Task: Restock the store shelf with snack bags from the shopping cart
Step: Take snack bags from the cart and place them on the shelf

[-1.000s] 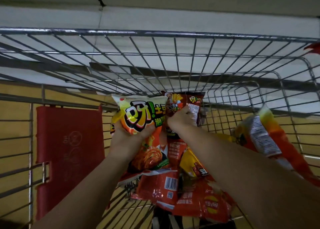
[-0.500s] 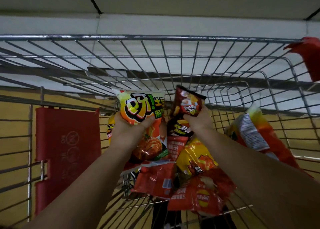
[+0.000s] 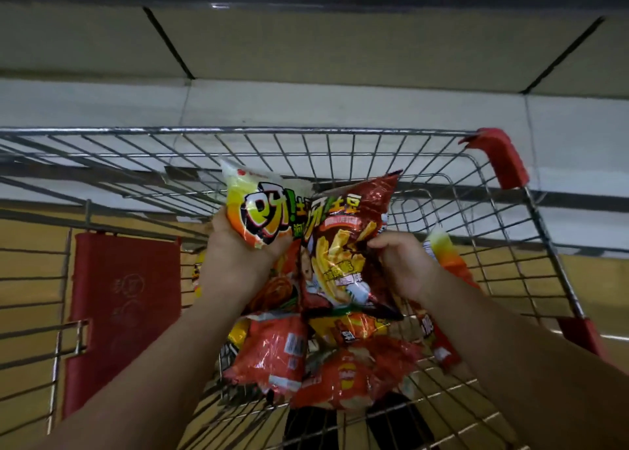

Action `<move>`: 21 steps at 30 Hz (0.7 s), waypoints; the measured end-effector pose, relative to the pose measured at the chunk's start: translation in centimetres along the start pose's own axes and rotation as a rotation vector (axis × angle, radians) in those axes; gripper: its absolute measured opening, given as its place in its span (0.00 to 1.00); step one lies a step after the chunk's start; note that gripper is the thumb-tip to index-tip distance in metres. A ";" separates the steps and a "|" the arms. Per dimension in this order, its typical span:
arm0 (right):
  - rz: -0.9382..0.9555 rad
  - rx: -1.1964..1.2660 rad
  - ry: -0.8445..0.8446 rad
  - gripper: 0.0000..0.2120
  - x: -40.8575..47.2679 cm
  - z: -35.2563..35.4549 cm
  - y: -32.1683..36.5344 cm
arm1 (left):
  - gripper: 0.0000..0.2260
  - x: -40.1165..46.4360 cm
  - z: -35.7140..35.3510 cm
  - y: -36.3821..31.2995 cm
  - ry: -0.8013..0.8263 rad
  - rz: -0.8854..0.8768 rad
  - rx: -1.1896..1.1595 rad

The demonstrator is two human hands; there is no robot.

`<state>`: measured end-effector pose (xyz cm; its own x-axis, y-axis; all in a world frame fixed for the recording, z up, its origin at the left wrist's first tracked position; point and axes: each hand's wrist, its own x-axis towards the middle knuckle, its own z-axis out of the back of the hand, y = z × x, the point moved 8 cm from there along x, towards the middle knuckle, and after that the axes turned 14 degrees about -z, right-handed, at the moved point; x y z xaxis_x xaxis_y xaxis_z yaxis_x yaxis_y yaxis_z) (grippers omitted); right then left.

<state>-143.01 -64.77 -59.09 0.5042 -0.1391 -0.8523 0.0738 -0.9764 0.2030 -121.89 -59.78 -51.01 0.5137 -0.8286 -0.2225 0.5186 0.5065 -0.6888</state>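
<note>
Gripping snack bags (image 3: 340, 245), hands (image 3: 235, 262) apparently flanking

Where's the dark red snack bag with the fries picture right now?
In the head view, the dark red fries bag is centre frame above the wire shopping cart, gripped by the right hand, overlapping the left hand's yellow-orange bag.

Snack bags (image 3: 343, 262) in both hands (image 3: 235, 262) above cart (image 3: 442, 191)

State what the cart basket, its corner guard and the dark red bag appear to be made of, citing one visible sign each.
Cart basket: metal wire, shiny silver grid.
Corner guard: probably moulded plastic, matt red.
Dark red bag: thin glossy film, crinkled, with glare.
</note>
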 end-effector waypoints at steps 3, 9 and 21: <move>-0.022 0.046 -0.013 0.13 -0.4 -0.5 -0.7 | 0.37 -0.5 -0.4 -1.0 0.007 -0.024 0.050; 0.140 -0.095 -0.300 0.22 0.0 0.0 -0.6 | 0.41 -2.0 -0.5 -1.6 -0.015 -0.055 0.174; 0.162 -0.144 -0.406 0.36 -1.4 -4.1 -1.4 | 0.40 -2.8 -0.4 -2.9 0.081 -0.104 0.508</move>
<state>-140.32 -62.51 -56.24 0.1435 -0.3697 -0.9180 0.1553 -0.9077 0.3898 -125.15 -59.02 -48.64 0.3982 -0.8861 -0.2371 0.8405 0.4560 -0.2927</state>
